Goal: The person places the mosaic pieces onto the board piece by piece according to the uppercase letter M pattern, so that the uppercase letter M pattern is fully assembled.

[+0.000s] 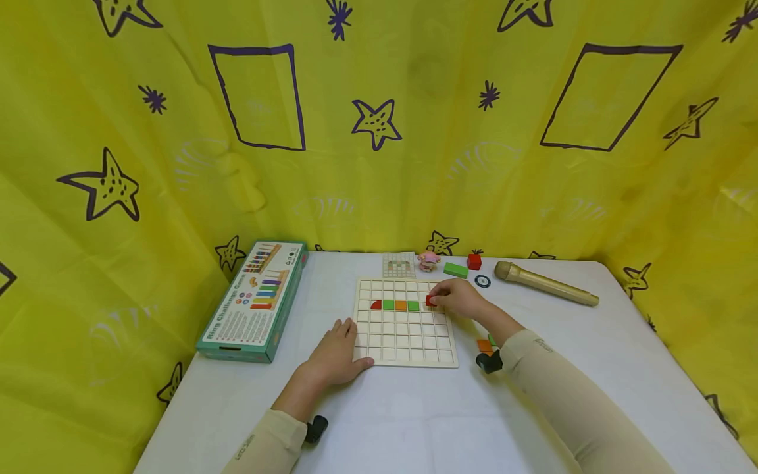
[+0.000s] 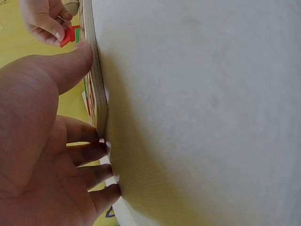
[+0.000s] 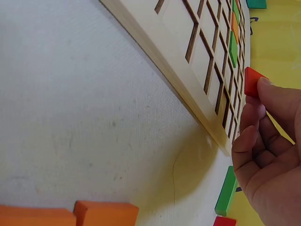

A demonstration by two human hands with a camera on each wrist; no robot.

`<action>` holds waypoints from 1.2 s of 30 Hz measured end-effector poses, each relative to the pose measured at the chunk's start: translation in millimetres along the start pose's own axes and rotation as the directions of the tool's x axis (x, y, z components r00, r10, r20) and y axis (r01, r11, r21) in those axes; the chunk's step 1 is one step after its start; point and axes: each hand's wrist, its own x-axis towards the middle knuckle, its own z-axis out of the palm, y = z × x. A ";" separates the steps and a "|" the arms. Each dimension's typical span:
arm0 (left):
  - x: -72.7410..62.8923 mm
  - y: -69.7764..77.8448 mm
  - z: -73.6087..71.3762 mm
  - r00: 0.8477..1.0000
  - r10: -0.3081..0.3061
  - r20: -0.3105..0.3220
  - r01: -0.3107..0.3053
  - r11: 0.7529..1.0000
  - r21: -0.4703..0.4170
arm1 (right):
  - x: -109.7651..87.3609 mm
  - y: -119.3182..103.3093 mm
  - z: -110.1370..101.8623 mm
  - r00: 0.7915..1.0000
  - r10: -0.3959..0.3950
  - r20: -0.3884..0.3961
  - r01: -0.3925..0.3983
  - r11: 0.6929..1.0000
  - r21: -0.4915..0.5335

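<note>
A pale wooden grid board (image 1: 408,339) lies on the white table. One row of it holds a red piece with a curved corner (image 1: 376,305), a green square (image 1: 388,305), an orange square (image 1: 401,305) and another green square (image 1: 413,305). My right hand (image 1: 458,297) pinches a small red block (image 3: 253,82) between thumb and fingers, over the board's right side; the right wrist view shows it raised off the grid. At the board's near left corner rests my left hand (image 1: 334,355), fingers extended along the left edge and thumb (image 2: 77,59) touching the near edge.
Behind the board are a pattern card (image 1: 399,264), a pink figurine (image 1: 429,261), a green block (image 1: 455,270), a red cube (image 1: 474,261) and a round disc (image 1: 482,281). A gold microphone (image 1: 547,284) lies right. Orange pieces (image 3: 106,214) sit near my right wrist; a game box (image 1: 254,299) stands left.
</note>
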 end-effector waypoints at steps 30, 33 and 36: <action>-1.2 3.8 -2.3 1.000 -0.009 -0.001 0.009 1.000 -0.004 | 10.3 -10.8 12.8 0.998 0.014 0.060 -0.007 0.993 -0.117; -1.3 3.6 -2.2 1.000 -0.004 -0.003 0.004 1.000 -0.003 | 10.3 -11.8 13.5 0.998 0.017 0.055 -0.010 0.992 -0.128; -1.5 3.5 -2.0 1.000 0.000 -0.004 0.000 1.000 -0.003 | 10.6 -11.8 14.2 0.999 0.017 0.048 -0.010 0.991 -0.134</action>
